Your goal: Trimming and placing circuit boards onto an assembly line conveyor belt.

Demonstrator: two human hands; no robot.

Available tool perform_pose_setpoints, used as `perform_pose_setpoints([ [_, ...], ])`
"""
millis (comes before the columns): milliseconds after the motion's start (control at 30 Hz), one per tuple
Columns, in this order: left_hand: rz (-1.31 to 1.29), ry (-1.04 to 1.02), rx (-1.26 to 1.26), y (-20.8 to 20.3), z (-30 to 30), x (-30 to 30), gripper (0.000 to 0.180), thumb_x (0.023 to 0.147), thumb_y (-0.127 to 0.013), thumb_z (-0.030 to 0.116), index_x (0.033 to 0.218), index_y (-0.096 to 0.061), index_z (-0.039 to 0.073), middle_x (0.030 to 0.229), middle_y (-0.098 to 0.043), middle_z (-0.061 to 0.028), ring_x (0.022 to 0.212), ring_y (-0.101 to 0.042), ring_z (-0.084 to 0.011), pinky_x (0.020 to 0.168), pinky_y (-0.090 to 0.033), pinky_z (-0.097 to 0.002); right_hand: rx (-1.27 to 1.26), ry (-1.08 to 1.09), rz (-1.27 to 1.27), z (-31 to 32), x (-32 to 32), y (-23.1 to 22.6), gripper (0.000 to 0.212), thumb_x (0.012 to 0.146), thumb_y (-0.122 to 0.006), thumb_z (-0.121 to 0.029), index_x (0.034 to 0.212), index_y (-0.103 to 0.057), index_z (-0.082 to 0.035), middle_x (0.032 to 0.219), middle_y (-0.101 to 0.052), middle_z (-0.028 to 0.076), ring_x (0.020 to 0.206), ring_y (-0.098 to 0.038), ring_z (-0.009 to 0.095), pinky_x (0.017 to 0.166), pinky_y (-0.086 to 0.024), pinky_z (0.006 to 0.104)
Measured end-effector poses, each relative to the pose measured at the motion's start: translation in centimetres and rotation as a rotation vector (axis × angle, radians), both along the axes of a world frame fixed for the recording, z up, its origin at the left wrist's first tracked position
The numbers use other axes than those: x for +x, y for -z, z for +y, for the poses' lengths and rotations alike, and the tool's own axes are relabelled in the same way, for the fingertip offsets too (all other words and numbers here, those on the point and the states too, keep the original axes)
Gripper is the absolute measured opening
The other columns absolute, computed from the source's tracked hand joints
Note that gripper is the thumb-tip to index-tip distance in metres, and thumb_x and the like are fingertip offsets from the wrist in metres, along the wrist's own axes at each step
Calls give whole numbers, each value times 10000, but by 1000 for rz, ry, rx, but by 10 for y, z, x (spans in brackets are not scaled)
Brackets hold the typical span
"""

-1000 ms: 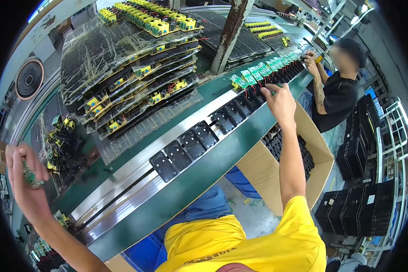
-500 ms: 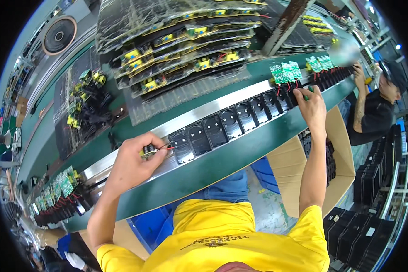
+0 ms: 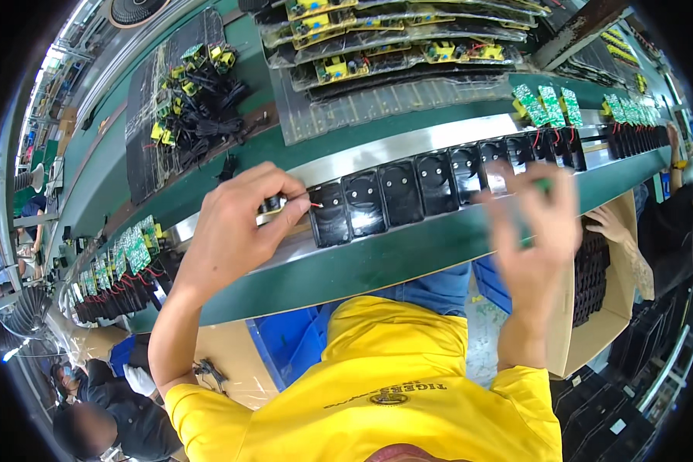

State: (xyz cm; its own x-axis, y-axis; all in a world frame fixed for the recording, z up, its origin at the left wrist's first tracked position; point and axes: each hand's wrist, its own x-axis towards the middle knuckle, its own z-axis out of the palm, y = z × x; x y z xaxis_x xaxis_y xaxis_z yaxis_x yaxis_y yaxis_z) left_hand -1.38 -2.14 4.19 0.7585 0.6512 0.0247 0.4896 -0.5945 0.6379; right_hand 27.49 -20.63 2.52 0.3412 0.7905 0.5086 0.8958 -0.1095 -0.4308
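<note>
Two bare hands reach over a row of black plastic shells lying along a metal rail (image 3: 431, 138) on the green tabletop (image 3: 346, 273). At nine o'clock the left hand (image 3: 242, 219) is closed on what looks like a small circuit board (image 3: 271, 205), pinched between thumb and fingers and largely hidden by them. A red wire (image 3: 315, 204) shows at its fingertips, by the edge of the end shell (image 3: 331, 219); whether it is joined to that shell I cannot tell. If it is, a tug by this hand could strain the joint or drag the shell askew, and a loose pinch could let the board drop.

At three o'clock the right hand (image 3: 543, 219) is badly blurred, its fingers apparently spread, with something green (image 3: 544, 185) among them; whether it grips that, I cannot tell. A sweep too low could knock the shells beneath out of line or catch the red leads under the upright green boards (image 3: 548, 106) at two o'clock, tipping them over.

Between three and four o'clock, an open cardboard box (image 3: 604, 339) stands past the tabletop's near edge, so a dropped part could fall in there. A co-worker's hand (image 3: 610, 225) is near the right hand, and a bump seems possible
</note>
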Motion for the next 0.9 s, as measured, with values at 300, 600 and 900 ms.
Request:
perform_pose_setpoints([
  [300,34,-55,-23,-5,-4,12,67,956,-781,7,995,-729,-3,963,-740,-57,812,-642,-242,787,-514,-336,-124,-374,-156,28,-103,37,216,852,-889,-154,1068,-875,-148,1130,-608,46,902,-558,226,777,-493,350],
  [600,22,-37,72,21,-1,1,74,939,-783,19,986,-726,13,959,-743,-49,784,-644,-258,757,-521,-366,-116,-376,-185,31,-104,45,195,845,-868,-122,1040,-873,-129,1120,-599,64,919,-555,241,804,-481,371],
  [900,39,-33,88,22,-3,5,84,921,-786,3,982,-729,7,954,-748,-46,780,-636,-243,760,-514,-349,-122,-372,-158,30,-103,46,169,863,-878,-136,1031,-874,-122,1117,-596,65,921,-553,243,807,-479,373],
])
